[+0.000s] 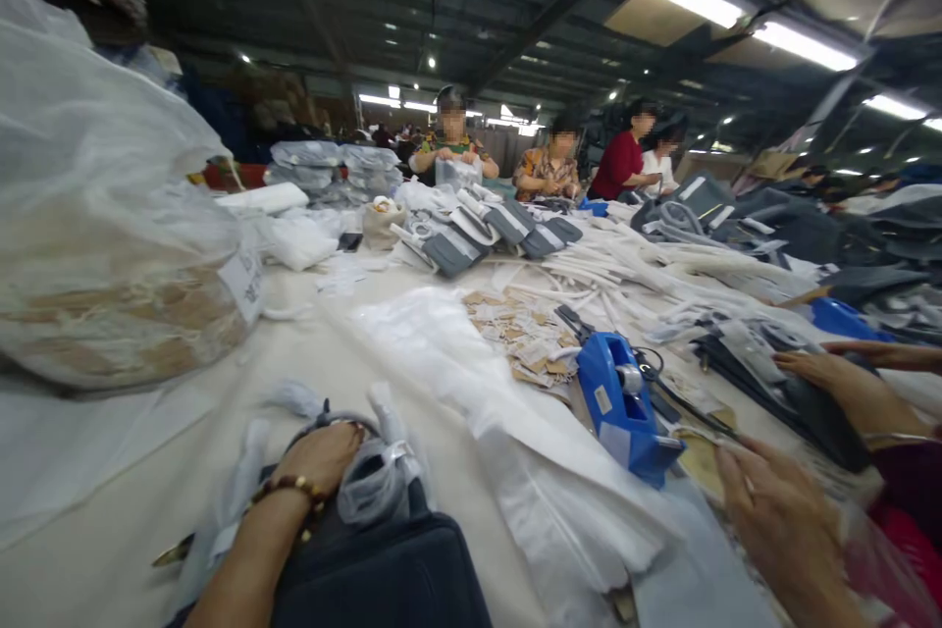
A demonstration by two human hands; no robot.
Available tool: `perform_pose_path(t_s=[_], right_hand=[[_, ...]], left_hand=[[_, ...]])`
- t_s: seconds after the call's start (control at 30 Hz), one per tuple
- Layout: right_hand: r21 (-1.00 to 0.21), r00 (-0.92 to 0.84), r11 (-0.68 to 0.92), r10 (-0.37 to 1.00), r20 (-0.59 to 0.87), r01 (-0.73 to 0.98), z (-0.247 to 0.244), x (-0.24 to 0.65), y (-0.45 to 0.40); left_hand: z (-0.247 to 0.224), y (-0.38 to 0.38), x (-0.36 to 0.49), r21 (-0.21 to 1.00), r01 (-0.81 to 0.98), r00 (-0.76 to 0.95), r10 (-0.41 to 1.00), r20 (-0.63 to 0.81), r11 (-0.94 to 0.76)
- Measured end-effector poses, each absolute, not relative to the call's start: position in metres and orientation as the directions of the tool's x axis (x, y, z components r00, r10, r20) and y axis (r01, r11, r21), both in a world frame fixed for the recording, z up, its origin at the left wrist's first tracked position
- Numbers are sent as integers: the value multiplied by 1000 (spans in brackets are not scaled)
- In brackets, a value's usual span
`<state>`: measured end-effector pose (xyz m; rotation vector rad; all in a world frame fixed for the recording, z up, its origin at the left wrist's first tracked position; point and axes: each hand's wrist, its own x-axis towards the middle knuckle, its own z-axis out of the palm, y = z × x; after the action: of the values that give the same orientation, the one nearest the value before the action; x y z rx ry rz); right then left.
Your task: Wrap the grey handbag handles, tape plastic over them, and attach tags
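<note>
My left hand (pixel 324 461), with a beaded bracelet at its wrist, is closed over the top of a dark navy bag (pixel 383 574). Its fingertips are mostly hidden at the bag's grey handle. Clear plastic wrapping (pixel 375 486) covers handle parts beside the hand. At the lower right, my right hand (pixel 784 530) has its fingers stretched out, and no thing is visibly gripped in it. A thin dark cord (pixel 696 417) runs close to its fingertips. A blue tape dispenser (pixel 614 397) stands to the left of that hand.
White plastic sheeting (pixel 471 412) lies across the table. Small paper tags (pixel 522 334) are heaped behind it. A large plastic sack (pixel 110 245) stands at left. Close on the right, a co-worker's hands (pixel 846 388) touch a dark bag. Several people work at the far side.
</note>
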<state>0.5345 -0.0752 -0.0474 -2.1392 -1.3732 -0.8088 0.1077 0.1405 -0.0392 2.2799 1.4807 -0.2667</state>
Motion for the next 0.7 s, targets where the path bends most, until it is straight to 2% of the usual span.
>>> perform_pose_path(t_s=[0.07, 0.1, 0.17, 0.23, 0.37, 0.5, 0.6, 0.7], right_hand=[[-69, 130, -125, 585, 800, 990, -33, 489, -62], [-102, 61, 38, 580, 812, 994, -29, 463, -52], [-180, 12, 191, 653, 757, 965, -27, 414, -25], [-174, -35, 204, 740, 672, 964, -33, 377, 7], [-62, -167, 223, 863, 478, 973, -57, 342, 57], [17, -281, 286, 926, 254, 958, -75, 335, 71], [-22, -329, 343, 914, 238, 939, -79, 329, 64], [-103, -354, 393, 895, 271, 914, -83, 319, 53]], left_hand=[[-41, 141, 108, 218, 907, 419, 831, -367, -361], [-41, 140, 109, 211, 908, 417, 834, -361, -362], [-42, 140, 109, 199, 911, 410, 843, -347, -361], [-41, 138, 109, 190, 914, 404, 851, -335, -358], [-39, 134, 110, 196, 919, 389, 865, -317, -341], [-38, 134, 111, 253, 917, 377, 877, -296, -309], [-37, 136, 106, 338, 908, 345, 898, -272, -246], [-30, 137, 94, 474, 860, 334, 911, -241, -189]])
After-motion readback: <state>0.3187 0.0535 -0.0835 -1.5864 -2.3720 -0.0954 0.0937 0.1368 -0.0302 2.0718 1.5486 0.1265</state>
